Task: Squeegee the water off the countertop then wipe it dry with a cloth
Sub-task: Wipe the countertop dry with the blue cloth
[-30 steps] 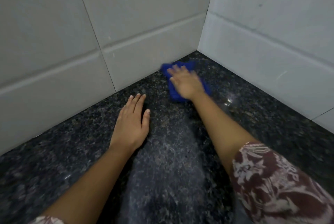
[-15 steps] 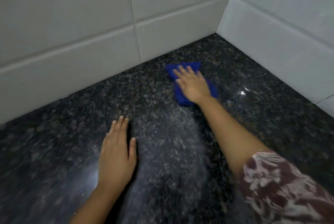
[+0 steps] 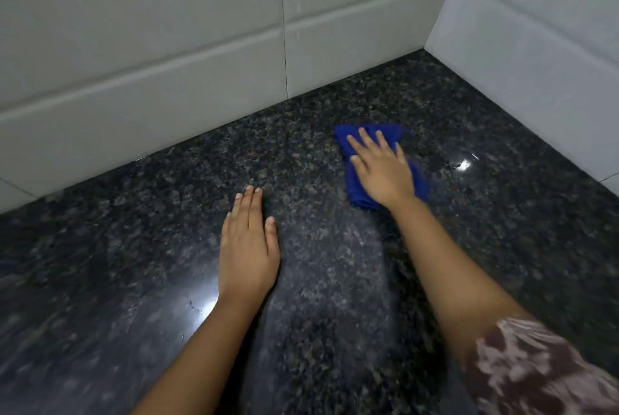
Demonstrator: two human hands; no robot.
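Sleeve: maroon floral-print fabric sleeve (image 3: 536, 371), near right corner.
Left hand (image 3: 248, 247): flat, fingers extended, palm down on the dark speckled granite countertop (image 3: 134, 247), holding nothing.
Right hand (image 3: 382, 170): farther right, fingers spread, pressing flat on the folded blue cloth (image 3: 355, 187); not gripping it.
Walls: white tiled walls (image 3: 167, 46) behind, meeting at far right.
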